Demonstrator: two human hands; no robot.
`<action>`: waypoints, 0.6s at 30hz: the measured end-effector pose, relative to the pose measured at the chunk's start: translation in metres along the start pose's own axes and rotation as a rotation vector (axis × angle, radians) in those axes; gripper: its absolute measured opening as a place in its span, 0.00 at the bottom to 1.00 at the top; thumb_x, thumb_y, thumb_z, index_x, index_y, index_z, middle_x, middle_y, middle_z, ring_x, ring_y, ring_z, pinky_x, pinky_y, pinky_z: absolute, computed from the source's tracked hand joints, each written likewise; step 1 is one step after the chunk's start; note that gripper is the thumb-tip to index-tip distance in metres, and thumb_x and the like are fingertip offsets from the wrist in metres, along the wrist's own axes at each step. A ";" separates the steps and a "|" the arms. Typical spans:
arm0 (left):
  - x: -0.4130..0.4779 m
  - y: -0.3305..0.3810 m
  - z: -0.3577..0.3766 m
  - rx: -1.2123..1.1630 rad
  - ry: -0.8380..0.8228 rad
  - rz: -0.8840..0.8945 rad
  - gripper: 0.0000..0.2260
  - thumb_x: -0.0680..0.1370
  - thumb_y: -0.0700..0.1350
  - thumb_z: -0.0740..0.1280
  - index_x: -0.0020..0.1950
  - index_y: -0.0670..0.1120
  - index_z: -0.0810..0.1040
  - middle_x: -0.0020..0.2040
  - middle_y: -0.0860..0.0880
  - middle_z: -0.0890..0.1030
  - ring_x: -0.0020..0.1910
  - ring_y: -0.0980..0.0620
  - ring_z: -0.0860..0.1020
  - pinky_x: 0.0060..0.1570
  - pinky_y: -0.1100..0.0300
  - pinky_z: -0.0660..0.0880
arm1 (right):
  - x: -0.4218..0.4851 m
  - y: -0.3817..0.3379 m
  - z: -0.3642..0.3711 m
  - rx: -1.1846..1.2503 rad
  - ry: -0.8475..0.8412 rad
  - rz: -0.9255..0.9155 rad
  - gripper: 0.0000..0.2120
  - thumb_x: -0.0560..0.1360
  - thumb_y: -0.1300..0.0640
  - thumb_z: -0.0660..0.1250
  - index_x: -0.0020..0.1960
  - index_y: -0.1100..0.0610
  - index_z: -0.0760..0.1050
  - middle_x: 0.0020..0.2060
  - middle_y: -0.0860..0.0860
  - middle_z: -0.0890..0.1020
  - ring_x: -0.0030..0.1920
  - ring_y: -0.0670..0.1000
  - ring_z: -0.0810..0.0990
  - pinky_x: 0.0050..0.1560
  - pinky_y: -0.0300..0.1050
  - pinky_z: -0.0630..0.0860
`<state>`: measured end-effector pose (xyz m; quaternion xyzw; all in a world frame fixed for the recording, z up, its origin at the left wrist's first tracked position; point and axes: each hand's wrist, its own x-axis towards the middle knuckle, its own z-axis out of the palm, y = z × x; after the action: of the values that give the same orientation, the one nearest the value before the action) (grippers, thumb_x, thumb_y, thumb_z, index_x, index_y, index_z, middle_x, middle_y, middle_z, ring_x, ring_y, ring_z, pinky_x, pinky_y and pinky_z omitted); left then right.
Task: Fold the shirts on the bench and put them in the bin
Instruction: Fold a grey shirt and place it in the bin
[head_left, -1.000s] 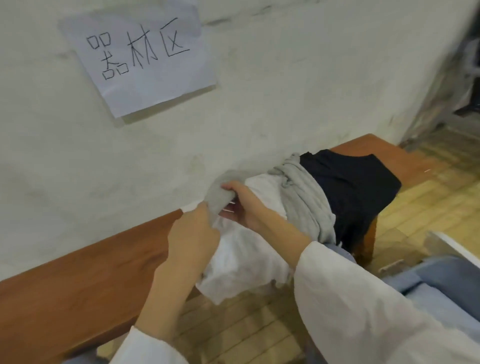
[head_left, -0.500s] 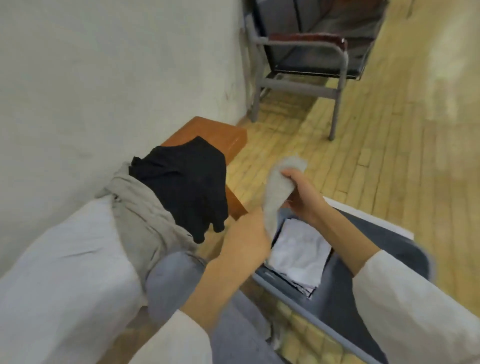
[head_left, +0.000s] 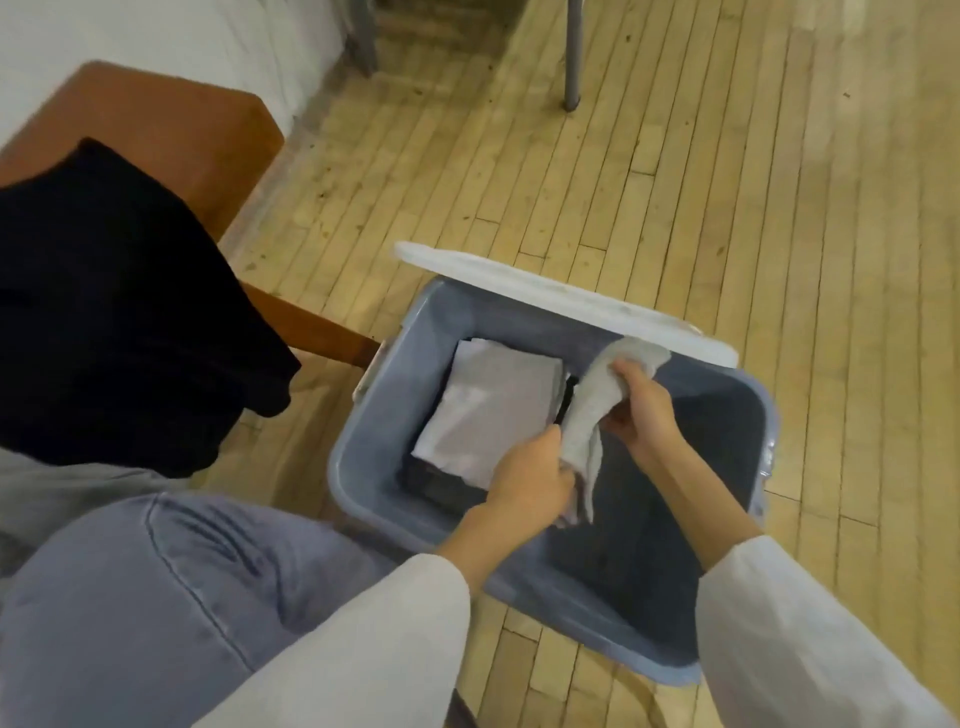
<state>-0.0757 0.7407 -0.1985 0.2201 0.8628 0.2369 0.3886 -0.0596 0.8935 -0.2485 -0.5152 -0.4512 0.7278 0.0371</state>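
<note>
The left hand (head_left: 524, 483) and right hand (head_left: 644, 410) both grip a folded grey shirt (head_left: 589, 415), fingers curled tight round it. The left clasps its lower end and the right wraps its upper end, so the cloth runs as a narrow band from one fist to the other. It is held over the open bin (head_left: 363, 447), inside the rim as seen from above (whether it touches the bottom cannot be told). Just left of the left fingers, in the bin, a folded white shirt (head_left: 488, 410) lies on top of a dark folded piece (head_left: 431, 480). Beyond the right fingers a white lid (head_left: 545, 291) lies along the bin's far rim. Well to the left of both hands a black shirt (head_left: 119, 312) is draped over the end of the bench (head_left: 171, 130), with more grey cloth (head_left: 47, 499) at its near edge. A knee in jeans (head_left: 156, 597) sits near the left wrist.
</note>
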 end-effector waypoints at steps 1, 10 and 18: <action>0.009 -0.006 0.001 -0.044 -0.005 -0.009 0.10 0.78 0.42 0.61 0.58 0.40 0.71 0.54 0.39 0.78 0.53 0.38 0.76 0.50 0.48 0.73 | 0.009 0.002 0.002 -0.018 -0.006 0.012 0.18 0.77 0.51 0.64 0.60 0.62 0.72 0.50 0.58 0.81 0.49 0.56 0.81 0.43 0.49 0.79; 0.096 -0.124 -0.011 -0.142 -0.096 -0.330 0.13 0.79 0.41 0.62 0.63 0.41 0.73 0.61 0.40 0.77 0.60 0.40 0.74 0.58 0.55 0.70 | 0.086 0.052 0.101 -0.221 -0.050 0.014 0.08 0.78 0.56 0.62 0.55 0.57 0.70 0.42 0.51 0.77 0.45 0.56 0.79 0.43 0.52 0.80; 0.128 -0.183 -0.025 -0.595 0.054 -0.628 0.13 0.78 0.38 0.61 0.62 0.41 0.75 0.53 0.43 0.78 0.47 0.45 0.77 0.45 0.55 0.76 | 0.123 0.097 0.170 -0.457 0.002 -0.239 0.07 0.77 0.54 0.64 0.49 0.58 0.73 0.41 0.53 0.80 0.42 0.54 0.78 0.42 0.45 0.70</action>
<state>-0.2077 0.6621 -0.3621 -0.1813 0.7917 0.3512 0.4658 -0.2105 0.7947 -0.3940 -0.4541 -0.6616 0.5967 0.0057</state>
